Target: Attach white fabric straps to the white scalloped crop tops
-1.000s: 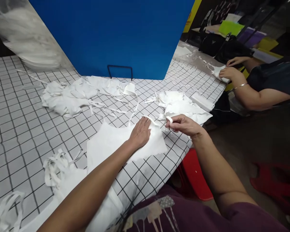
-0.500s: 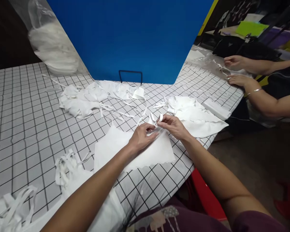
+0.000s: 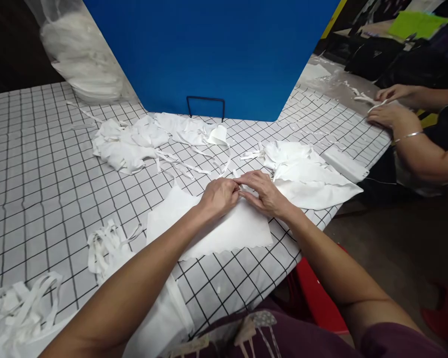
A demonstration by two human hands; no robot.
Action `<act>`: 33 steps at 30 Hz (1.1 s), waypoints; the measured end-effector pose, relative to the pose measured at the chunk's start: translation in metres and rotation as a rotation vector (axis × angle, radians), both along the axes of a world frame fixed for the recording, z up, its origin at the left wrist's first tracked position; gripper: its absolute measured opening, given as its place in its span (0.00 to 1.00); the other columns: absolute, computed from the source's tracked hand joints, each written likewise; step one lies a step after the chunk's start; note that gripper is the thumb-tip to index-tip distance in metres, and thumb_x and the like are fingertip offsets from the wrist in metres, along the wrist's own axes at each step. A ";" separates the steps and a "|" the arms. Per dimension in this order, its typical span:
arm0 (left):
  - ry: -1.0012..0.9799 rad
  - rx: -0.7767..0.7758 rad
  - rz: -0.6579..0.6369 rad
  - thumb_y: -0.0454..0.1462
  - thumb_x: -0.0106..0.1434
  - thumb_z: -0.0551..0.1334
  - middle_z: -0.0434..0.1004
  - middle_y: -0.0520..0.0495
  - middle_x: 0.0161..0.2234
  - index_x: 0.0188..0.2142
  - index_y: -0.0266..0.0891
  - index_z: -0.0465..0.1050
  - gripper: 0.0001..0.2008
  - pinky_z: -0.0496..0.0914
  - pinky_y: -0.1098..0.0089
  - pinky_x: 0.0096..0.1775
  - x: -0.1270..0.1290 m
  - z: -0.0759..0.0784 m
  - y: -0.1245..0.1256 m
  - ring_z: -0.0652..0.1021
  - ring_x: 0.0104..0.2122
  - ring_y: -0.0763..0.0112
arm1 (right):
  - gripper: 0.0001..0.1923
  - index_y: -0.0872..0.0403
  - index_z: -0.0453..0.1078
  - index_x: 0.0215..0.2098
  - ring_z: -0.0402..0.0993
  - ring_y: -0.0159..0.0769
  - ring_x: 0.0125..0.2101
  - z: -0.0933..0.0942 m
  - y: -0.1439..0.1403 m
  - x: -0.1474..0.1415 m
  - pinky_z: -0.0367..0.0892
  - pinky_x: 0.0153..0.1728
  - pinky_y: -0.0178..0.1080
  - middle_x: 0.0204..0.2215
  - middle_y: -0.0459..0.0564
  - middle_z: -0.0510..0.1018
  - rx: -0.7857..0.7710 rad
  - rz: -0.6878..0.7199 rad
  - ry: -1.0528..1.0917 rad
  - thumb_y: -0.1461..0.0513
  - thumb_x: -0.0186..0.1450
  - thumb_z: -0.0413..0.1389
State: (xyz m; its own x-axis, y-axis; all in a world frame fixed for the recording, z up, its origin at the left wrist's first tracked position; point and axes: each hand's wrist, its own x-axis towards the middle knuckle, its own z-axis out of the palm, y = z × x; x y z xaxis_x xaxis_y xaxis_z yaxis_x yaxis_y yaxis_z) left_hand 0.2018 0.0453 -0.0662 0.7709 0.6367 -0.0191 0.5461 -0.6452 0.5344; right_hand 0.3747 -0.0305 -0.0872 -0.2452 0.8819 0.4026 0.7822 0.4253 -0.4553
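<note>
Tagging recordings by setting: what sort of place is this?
Probably a small garment or sewing workshop: piles of white fabric pieces and loose straps on a grid-patterned table, with a co-worker's hands handling similar white strips.

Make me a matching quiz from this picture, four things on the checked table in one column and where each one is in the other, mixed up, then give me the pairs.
Things
1. flat white cloth piece
2. clear bag of white pieces
3. wire stand
4. loose white strips

Places
A. foot of the blue board
B. near left corner
C. under both hands
D. far left, by the blue board

Pairs: 1-C, 2-D, 3-A, 4-B
</note>
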 end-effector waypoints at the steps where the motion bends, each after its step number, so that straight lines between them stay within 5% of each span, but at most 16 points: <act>1: 0.008 -0.018 0.007 0.34 0.63 0.57 0.77 0.45 0.25 0.26 0.37 0.76 0.12 0.65 0.65 0.32 0.000 0.000 0.000 0.74 0.27 0.65 | 0.12 0.47 0.71 0.52 0.69 0.44 0.48 -0.002 0.000 0.000 0.58 0.51 0.51 0.42 0.50 0.79 -0.022 -0.011 -0.004 0.59 0.71 0.54; 7: -0.028 -0.080 -0.011 0.38 0.62 0.62 0.79 0.46 0.34 0.34 0.39 0.76 0.06 0.68 0.64 0.38 -0.014 -0.013 0.004 0.76 0.35 0.62 | 0.06 0.52 0.73 0.37 0.69 0.41 0.38 -0.013 -0.002 0.009 0.61 0.43 0.46 0.32 0.50 0.78 -0.072 -0.060 0.035 0.59 0.70 0.56; 15: 0.022 -0.170 0.026 0.39 0.55 0.67 0.76 0.49 0.30 0.29 0.40 0.71 0.07 0.67 0.62 0.41 -0.034 -0.030 0.005 0.75 0.38 0.59 | 0.07 0.54 0.75 0.37 0.68 0.42 0.35 -0.026 -0.002 0.014 0.64 0.38 0.46 0.30 0.52 0.77 -0.137 -0.077 0.059 0.60 0.68 0.57; 24: -0.089 -0.206 0.098 0.38 0.56 0.65 0.77 0.50 0.27 0.24 0.39 0.73 0.07 0.63 0.55 0.52 -0.032 -0.038 -0.006 0.76 0.38 0.60 | 0.06 0.52 0.72 0.36 0.68 0.38 0.35 -0.022 -0.003 -0.024 0.64 0.40 0.44 0.31 0.49 0.77 -0.228 0.030 0.237 0.60 0.70 0.56; 33: -0.052 -0.208 0.117 0.38 0.57 0.65 0.77 0.48 0.26 0.23 0.38 0.74 0.08 0.63 0.52 0.53 -0.028 -0.037 -0.005 0.78 0.36 0.60 | 0.07 0.52 0.72 0.34 0.69 0.39 0.35 -0.026 -0.007 -0.027 0.64 0.39 0.45 0.30 0.50 0.77 -0.229 0.039 0.243 0.60 0.70 0.55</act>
